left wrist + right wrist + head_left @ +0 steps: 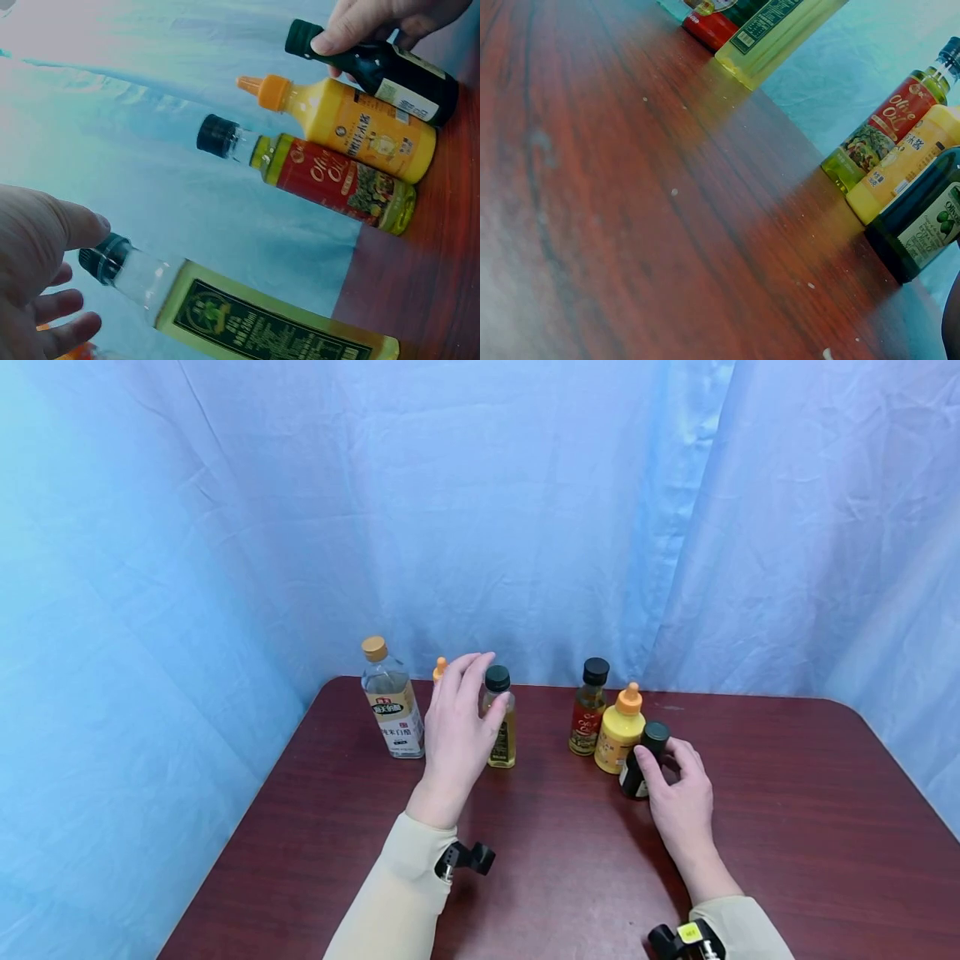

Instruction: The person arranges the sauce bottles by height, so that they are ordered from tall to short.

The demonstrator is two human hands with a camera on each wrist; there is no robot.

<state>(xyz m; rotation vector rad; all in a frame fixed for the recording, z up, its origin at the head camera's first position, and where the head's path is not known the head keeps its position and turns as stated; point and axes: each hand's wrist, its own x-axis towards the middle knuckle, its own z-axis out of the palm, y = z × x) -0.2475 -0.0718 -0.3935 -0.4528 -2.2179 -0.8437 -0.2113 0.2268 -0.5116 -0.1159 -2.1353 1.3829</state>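
Observation:
My right hand [682,797] pinches the neck of a dark green olive oil bottle [405,82], thumb on the near side. The bottle stands upright on the table, close beside a yellow squeeze bottle [619,735] with an orange nozzle cap. A red-labelled olive oil bottle [587,718] stands just left of that. My left hand [459,727], fingers loosely spread, is at a clear oil bottle [504,739] with a dark green cap; whether it touches the cap I cannot tell. Behind this hand an orange-capped bottle [441,667] is mostly hidden.
A tall white vinegar bottle [397,718] with a tan cap stands left of my left hand. The dark red wooden table [780,793] meets a light blue curtain [510,510] at the back. A gap separates the left and right groups of bottles.

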